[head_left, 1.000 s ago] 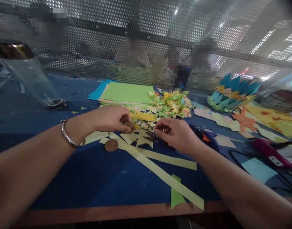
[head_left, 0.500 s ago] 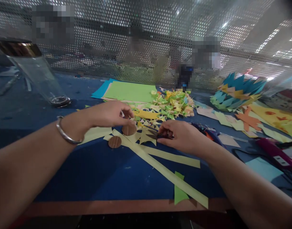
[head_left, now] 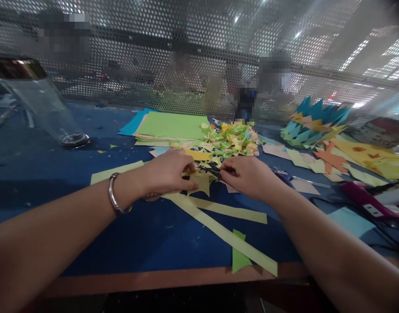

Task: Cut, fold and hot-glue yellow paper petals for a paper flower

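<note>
My left hand (head_left: 170, 173), with a silver bangle at its wrist, has thumb and fingers closed at the edge of a pale yellow paper piece with pointed corners (head_left: 202, 183). My right hand (head_left: 247, 177) grips a small pair of scissors (head_left: 214, 172); the blades point left, just above that piece. Part of a brown wood-patterned disc (head_left: 152, 197) shows below my left hand, which hides the rest. Long pale yellow paper strips (head_left: 225, 232) run from beneath the hands toward the table's front edge. A green paper scrap (head_left: 240, 252) lies under one strip.
Behind the hands are a heap of folded paper bits (head_left: 234, 137) and stacked coloured sheets (head_left: 173, 126). A glass bottle (head_left: 49, 104) stands left. A zigzag paper crown (head_left: 313, 124), a purple power strip (head_left: 369, 202) and a cable lie right. A perforated metal screen (head_left: 137, 56) closes the back.
My left hand has moved right and down onto the pointed paper piece, covering the discs. My right hand, still with the scissors, has shifted slightly. The whole view has swung a little.
</note>
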Tool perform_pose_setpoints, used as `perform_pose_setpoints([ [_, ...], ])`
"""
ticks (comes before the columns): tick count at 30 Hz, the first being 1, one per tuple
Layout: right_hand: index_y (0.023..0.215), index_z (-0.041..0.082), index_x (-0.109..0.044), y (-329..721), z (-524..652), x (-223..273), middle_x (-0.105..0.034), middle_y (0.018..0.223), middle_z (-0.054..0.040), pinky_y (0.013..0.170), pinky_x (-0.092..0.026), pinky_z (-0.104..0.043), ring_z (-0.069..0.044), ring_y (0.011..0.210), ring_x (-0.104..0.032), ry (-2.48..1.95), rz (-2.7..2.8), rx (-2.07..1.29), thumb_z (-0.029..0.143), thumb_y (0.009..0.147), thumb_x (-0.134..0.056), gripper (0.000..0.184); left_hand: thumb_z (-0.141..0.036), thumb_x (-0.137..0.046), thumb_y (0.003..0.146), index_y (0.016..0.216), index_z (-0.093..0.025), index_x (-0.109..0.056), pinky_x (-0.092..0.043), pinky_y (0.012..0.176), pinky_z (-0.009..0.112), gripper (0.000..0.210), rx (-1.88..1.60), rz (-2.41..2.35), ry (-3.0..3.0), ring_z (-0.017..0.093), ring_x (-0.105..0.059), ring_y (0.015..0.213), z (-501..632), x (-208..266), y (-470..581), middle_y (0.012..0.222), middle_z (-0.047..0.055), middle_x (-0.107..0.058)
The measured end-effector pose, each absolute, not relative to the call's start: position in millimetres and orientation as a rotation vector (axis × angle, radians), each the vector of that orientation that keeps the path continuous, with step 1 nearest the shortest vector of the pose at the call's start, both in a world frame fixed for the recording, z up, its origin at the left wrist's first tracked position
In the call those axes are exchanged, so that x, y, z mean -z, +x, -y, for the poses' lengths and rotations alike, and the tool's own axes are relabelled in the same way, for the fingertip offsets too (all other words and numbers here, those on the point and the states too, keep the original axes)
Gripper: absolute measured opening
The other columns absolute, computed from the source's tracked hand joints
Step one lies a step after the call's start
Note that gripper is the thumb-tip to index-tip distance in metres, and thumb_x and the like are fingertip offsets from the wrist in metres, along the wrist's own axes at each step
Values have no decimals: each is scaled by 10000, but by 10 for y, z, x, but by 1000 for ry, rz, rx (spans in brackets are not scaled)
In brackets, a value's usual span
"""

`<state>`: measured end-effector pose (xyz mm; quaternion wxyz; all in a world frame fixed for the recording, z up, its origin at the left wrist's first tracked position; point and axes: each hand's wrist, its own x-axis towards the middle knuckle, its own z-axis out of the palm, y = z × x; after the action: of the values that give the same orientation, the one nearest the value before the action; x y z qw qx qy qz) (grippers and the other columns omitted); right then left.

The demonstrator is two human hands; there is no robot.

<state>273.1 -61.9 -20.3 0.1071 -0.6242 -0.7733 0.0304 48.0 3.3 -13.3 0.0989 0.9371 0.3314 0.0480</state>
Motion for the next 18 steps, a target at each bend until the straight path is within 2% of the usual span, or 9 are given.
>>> perform_pose_setpoints([
  [3,746,189,-633,2746,606,191,-600,641,-11,529,-290,-279,-136,574,-488,-1828,2159,-162,280,867,-533,182,-451,-665,771,863,-168,-677,-402,749,335,297,-90,-982,2749,275,-592,920,-45,120,518,889,101,-692],
  [7,699,198,-573,2795,559,211,-501,553,34,532,-291,-279,-117,526,-431,-1737,1994,-228,277,869,-545,190,-348,-629,780,808,-187,-645,-384,635,303,165,-181,-991,2607,206,-603,738,-58,125,507,795,50,-676],
  [11,659,199,-519,2810,518,266,-486,589,33,551,-324,-275,-115,561,-450,-1552,1836,-361,265,874,-553,227,-317,-651,766,905,-187,-642,-399,618,292,190,-465,-1044,2494,186,-608,720,-80,102,452,852,45,-684],
  [16,784,216,-511,2710,530,269,-580,690,3,474,-385,-264,-131,523,-569,-1321,1399,-910,239,911,-481,133,-383,-644,822,872,-203,-676,-425,648,282,190,-616,-1003,2373,163,-615,710,-84,79,416,832,30,-698],
  [18,771,223,-473,2665,548,254,-536,644,19,422,-343,-255,-110,446,-505,-1250,1296,-1032,271,943,-464,179,-429,-639,835,877,-205,-692,-429,644,281,234,-645,-1015,2338,160,-615,696,-83,91,417,813,27,-701],
])
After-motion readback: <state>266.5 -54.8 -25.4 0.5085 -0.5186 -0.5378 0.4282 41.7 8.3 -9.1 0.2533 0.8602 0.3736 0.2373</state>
